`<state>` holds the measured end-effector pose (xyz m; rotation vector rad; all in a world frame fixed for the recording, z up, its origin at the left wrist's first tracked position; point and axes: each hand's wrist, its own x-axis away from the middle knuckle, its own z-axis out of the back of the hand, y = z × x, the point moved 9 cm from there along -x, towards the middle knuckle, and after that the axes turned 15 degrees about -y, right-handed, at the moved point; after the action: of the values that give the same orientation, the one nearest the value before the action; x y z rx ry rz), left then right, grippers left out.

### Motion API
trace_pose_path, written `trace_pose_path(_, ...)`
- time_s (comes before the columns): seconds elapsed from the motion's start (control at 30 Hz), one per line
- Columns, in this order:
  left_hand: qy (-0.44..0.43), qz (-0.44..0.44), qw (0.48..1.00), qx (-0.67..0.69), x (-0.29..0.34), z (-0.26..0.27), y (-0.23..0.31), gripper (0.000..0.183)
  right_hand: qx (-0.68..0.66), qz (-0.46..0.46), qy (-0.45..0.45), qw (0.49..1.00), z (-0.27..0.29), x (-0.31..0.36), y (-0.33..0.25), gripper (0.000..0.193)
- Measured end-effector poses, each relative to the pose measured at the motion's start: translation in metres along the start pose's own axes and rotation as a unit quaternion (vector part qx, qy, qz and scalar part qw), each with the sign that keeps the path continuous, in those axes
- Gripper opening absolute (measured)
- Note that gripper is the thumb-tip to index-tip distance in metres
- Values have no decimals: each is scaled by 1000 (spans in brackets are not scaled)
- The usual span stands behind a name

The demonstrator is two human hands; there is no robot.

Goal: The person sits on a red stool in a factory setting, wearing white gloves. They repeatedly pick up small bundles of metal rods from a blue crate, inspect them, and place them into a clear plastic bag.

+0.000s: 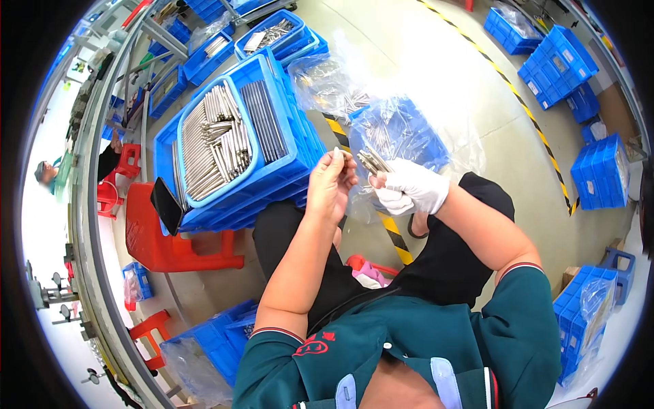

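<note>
My right hand, in a white glove, is closed around a small bunch of short metal rods, whose ends point up and to the left. Close beside it, my bare left hand has thumb and fingers pinched together; what they hold, if anything, is too small to make out. Left of that hand stands a stack of blue crates. On top, a light-blue tray holds many silvery metal rods, some lying crosswise. Dark rods lie in a row beside the tray.
Beyond my hands sits a blue bin lined with clear plastic, with loose rods inside. A plastic bag of metal parts lies near it. A black flat device leans at the crate's corner, above a red stool. Blue crates stand at right.
</note>
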<state>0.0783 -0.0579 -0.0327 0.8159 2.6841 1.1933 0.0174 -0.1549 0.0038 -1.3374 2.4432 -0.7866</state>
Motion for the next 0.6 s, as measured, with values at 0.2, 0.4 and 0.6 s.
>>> trace_pose_path(0.2,68,72,968,231,-6,1,-55,29,160,135,174,962,9,-17,-31,14)
trace_pose_path(0.4,-56,-10,922,382,-29,-37,-34,33,314,292,245,870,-22,-32,-65,9)
trace_pose_path(0.6,36,10,939,341,-15,-37,-35,31,302,242,288,876,-23,-38,-64,11)
